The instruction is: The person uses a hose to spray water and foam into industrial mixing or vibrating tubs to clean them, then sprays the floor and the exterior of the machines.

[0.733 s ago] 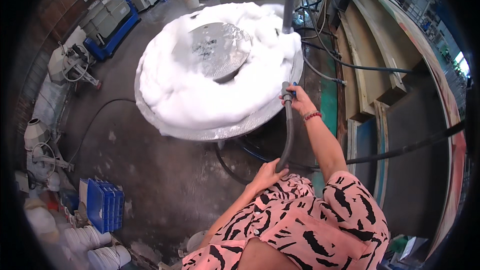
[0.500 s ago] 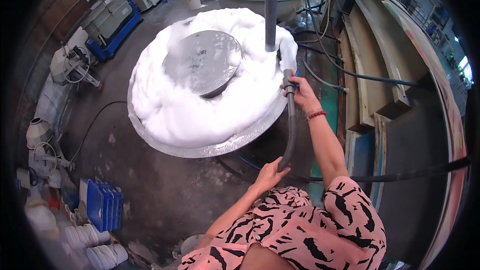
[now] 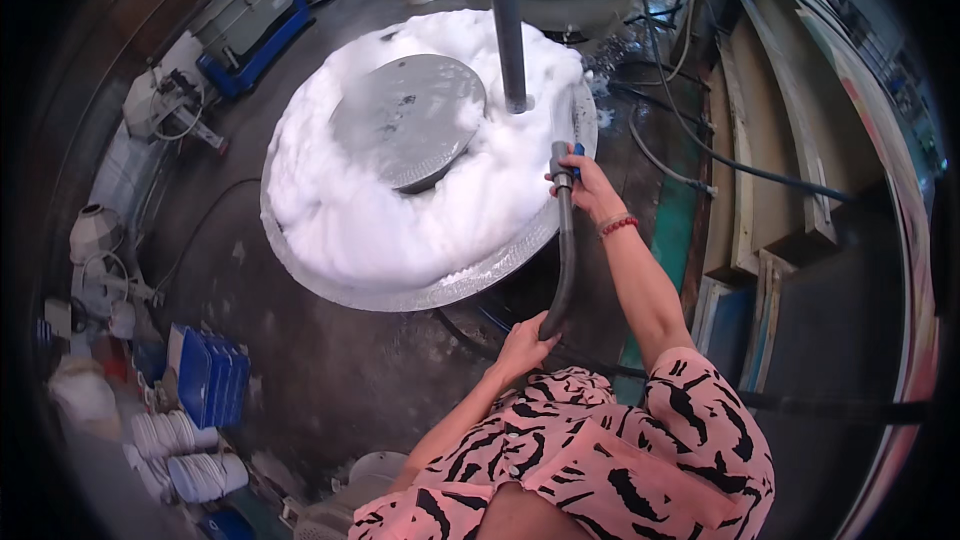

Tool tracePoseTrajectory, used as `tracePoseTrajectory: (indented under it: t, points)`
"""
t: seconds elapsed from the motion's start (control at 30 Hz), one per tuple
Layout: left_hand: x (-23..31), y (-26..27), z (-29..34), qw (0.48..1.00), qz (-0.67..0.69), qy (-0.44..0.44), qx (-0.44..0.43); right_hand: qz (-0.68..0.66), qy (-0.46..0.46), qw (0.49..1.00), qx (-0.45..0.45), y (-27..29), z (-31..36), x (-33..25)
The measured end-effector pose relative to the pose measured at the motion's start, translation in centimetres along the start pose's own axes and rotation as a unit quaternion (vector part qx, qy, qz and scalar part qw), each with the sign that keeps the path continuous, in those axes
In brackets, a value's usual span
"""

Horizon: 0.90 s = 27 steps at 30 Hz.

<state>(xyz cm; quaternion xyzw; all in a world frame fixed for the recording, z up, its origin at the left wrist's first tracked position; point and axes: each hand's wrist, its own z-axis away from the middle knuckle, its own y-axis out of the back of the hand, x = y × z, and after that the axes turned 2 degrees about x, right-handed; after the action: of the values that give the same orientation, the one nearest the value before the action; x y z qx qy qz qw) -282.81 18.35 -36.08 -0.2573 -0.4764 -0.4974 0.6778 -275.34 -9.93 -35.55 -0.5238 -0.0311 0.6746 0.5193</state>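
A thick dark hose (image 3: pixel 567 250) runs between my two hands. My right hand (image 3: pixel 588 185) is closed around its upper end, at a grey valve nozzle (image 3: pixel 561 165) with a blue lever. Lower down, my left hand (image 3: pixel 523 346) wraps round the bend of the hose. A stream of water (image 3: pixel 563 120) leaves the nozzle toward the right side of a big round tub. White foam (image 3: pixel 345 225) heaps over the tub, around a grey round disc (image 3: pixel 410 120) in its middle. The tub's wet metal rim (image 3: pixel 440 297) shows at the near side.
A dark upright pole (image 3: pixel 507 30) stands in the foam. Another round tub (image 3: pixel 590 2) is behind it. Hoses (image 3: pixel 740 162) lie at the right beside wooden boards (image 3: pixel 745 130). Blue crates (image 3: pixel 210 375) and white buckets (image 3: pixel 205 477) stand at the lower left.
The nozzle and my right hand have shifted slightly left and down. At the tub's right edge the foam has thinned, baring more rim. My view has turned a little; both hands keep their hold.
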Motion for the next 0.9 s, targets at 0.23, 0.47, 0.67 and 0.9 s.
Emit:
tracePoseTrajectory:
  t: [0.23,0.47,0.67,0.9]
  points:
    - [1.3,-0.8,-0.4,0.986,-0.093,-0.102,0.098,0.053,0.003,0.995,-0.083,-2.7,0.2,-1.3]
    - [2.1,-1.0,0.0,0.990,-0.052,-0.020,0.127,0.034,-0.041,0.994,-0.093,-2.8,-1.4,0.2]
    - [2.2,-0.4,-0.6,0.971,-0.046,-0.114,0.207,0.052,-0.012,0.978,-0.201,-8.5,-1.3,-0.7]
    - [1.7,1.0,0.4,0.968,-0.062,-0.095,0.225,0.003,-0.018,0.978,-0.206,-9.8,-1.6,-0.2]
